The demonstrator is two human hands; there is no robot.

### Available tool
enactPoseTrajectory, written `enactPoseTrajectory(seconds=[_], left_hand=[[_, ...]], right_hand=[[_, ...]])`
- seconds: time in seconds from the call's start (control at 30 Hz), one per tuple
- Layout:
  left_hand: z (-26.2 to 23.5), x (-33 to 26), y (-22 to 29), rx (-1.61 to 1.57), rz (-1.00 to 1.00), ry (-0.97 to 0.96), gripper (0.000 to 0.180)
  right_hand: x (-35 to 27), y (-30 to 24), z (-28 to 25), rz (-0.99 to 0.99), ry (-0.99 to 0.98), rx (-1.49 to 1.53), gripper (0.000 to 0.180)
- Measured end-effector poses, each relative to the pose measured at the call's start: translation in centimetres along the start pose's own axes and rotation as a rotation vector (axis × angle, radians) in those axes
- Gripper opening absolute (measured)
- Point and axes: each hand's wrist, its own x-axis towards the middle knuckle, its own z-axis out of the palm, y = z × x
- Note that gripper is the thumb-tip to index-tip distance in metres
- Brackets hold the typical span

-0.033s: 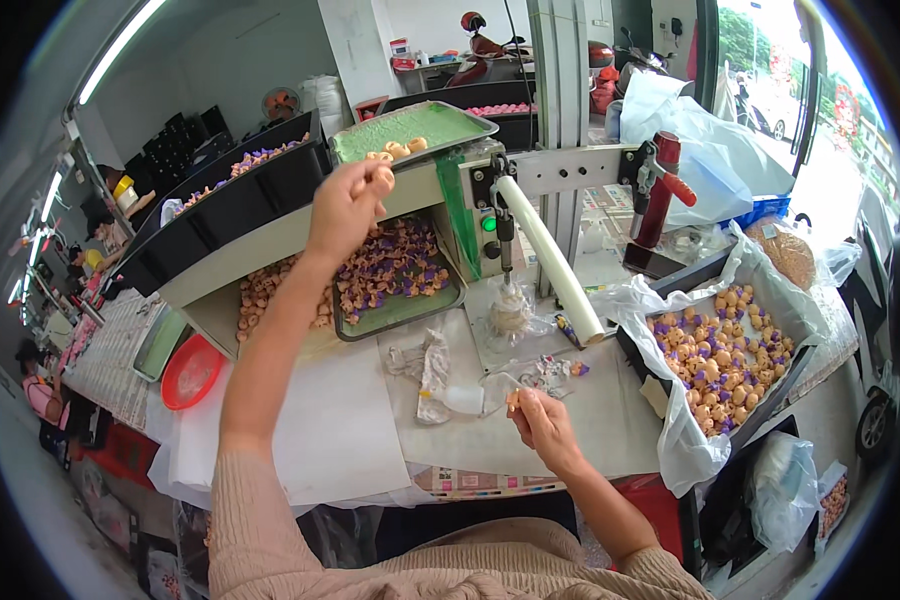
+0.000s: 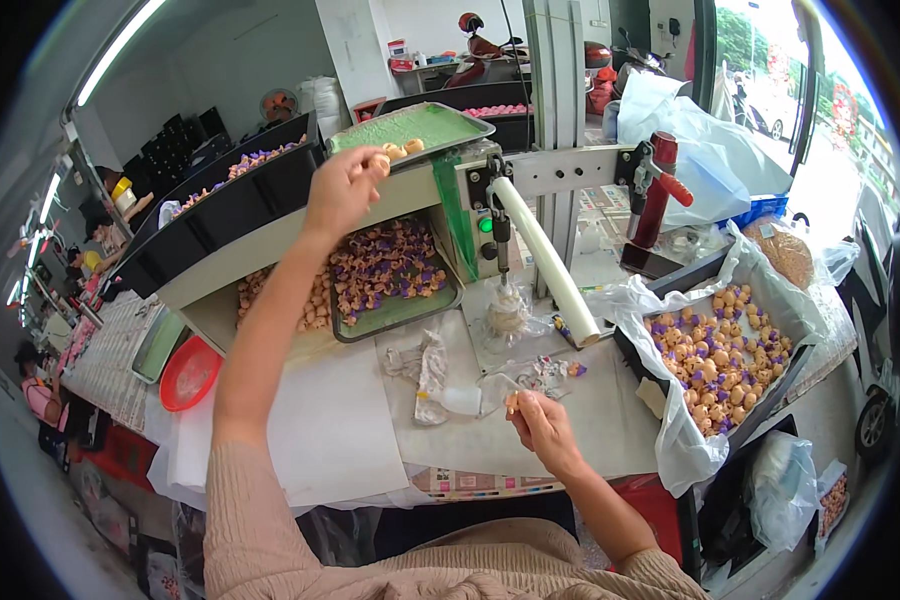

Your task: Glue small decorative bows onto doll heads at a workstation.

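My left hand [image 2: 338, 196] is raised at the front edge of a green-lined tray [image 2: 460, 118], its fingers closed around a small round tan plastic piece [image 2: 379, 164]. A couple of similar tan pieces [image 2: 413, 147] lie on that tray. Over the paper-covered bench, my right hand [image 2: 543, 428] pinches a small tan piece [image 2: 513, 402], mostly hidden by the fingers. Close to it lie a small white bottle [image 2: 460, 400] and a crumpled cloth [image 2: 432, 372]. Below my left forearm, a lower tray [image 2: 402, 318] holds many purple-and-tan pieces, with plain tan pieces [image 2: 315, 300] heaped beside it.
A lever press [image 2: 505, 235] with a white bar [image 2: 550, 265] and plastic-wrapped base stands mid-bench. Right of it, a plastic-lined box [image 2: 685, 430] holds many tan-and-purple pieces. A red basin [image 2: 191, 372] and a long black bin [image 2: 220, 215] are on the left. Several people sit farther off.
My left hand has shifted slightly up and left with the round tan piece. My right hand stays in place.
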Motion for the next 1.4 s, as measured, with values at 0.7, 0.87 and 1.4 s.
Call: enactPoseTrajectory(seconds=[0.7,0.87,1.4], left_hand=[[2.0,9.6,-7.1,0.619,0.321,0.072,0.021],[2.5,0.9,-3.6,-0.196,-0.109,-0.141,0.026],[3.8,-33.7,-16.4,-1.792,-0.972,-0.083,0.04]], right_hand=[[-1.1,2.9,-1.5,-0.049,-0.087,-0.088,0.044],[0.6,5.4,-1.6,-0.036,-0.039,-0.118,0.041],[10.6,12.1,5.1,-0.183,-0.027,-0.665,0.016]])
